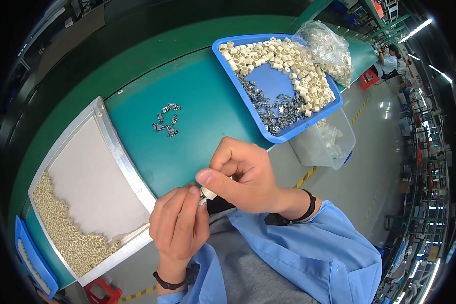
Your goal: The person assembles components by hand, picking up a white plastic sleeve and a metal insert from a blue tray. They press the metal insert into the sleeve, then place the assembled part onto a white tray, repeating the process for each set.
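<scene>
At seven o'clock, our left hand [179,223] and right hand [248,175] are pinching one cream plastic cylinder [209,192], seemingly unfinished. Loose cream plastic tubes [309,86] and silvery metal clips [283,115] are waiting at one o'clock; small cream pieces [68,233], probably done, are lying at eight.

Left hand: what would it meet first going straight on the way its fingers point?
Probably the right hand, at its thumb; the cream piece between the hands sits close beside that line. Depth is unclear.
</scene>
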The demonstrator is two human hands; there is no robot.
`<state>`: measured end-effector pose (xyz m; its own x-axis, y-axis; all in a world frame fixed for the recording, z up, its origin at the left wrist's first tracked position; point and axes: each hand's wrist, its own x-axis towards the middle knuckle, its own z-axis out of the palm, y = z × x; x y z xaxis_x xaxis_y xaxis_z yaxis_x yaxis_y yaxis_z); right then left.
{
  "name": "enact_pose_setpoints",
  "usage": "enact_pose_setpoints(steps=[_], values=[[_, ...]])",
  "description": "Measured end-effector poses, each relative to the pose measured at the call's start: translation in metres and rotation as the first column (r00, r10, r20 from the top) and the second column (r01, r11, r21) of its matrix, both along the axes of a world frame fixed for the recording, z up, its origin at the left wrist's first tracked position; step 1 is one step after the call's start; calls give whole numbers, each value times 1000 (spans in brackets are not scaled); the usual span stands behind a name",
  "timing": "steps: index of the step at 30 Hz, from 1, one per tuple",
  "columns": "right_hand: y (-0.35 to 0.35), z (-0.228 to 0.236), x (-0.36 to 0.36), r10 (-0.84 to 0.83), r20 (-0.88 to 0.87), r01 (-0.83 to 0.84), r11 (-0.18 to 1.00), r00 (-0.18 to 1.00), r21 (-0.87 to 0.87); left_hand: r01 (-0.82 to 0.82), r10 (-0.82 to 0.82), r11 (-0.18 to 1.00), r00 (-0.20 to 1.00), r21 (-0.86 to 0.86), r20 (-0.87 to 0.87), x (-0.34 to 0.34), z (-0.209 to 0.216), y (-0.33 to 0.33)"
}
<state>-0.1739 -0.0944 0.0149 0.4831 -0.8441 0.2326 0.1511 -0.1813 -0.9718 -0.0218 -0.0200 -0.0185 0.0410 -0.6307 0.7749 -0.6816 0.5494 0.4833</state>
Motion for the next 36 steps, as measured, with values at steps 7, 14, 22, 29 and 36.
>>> enact_pose_setpoints(steps=[7, 14, 22, 29, 36], values=[[2, -17, 8, -76, 54, 90, 945, 996, -316, 49, -46, 998, 997, 41, -69, -2, -5, 11], [-6, -20, 15, -56, -13, 51, 966, 998, -252, 152, -134, 983, 977, 99, -168, 1, -12, 2], [-35, -29, -3, -125, -224, 63, 962, 967, -265, 424, 95, 768, 667, 481, -739, 7, -21, -25], [-123, -49, -126, -661, -352, 358, 693, 662, -626, 260, -61, 831, 921, 492, -384, 42, 16, -171], [-130, -61, -203, -638, -645, 132, 746, 420, -652, 324, -257, 711, 946, 624, -199, -4, 16, -410]])
